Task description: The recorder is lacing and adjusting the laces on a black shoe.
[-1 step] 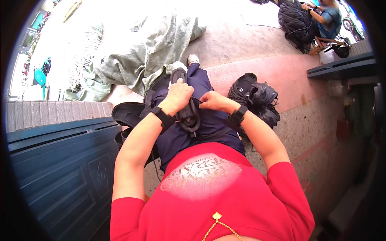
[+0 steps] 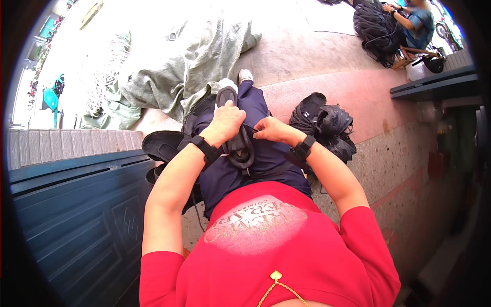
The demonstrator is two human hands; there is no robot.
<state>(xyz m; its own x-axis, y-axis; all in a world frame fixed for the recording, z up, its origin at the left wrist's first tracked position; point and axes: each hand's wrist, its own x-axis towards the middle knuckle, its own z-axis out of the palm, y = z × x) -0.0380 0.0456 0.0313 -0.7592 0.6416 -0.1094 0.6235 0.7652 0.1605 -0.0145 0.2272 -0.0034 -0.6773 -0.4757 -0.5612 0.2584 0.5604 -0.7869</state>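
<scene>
A black shoe (image 2: 240,157), or just its upper, lies lengthwise over my thighs; whether it has a sole I cannot tell. My left hand (image 2: 225,125) is closed around its middle and covers part of it. Just to the right, my right hand (image 2: 275,130) has thumb and fingers pinched together at the shoe's side. Between them runs a thin dark lace (image 2: 249,127), mostly hidden by the fingertips. Dark straps with small boxes circle both my wrists.
Black shoe pieces (image 2: 164,145) lie by my left leg, and a bundle of similar ones (image 2: 333,124) sits right of my knees. Grey-green sacking (image 2: 163,77) spreads ahead. A blue panelled door (image 2: 76,204) stands at left. Far right, another person (image 2: 420,29) handles a black heap (image 2: 376,30).
</scene>
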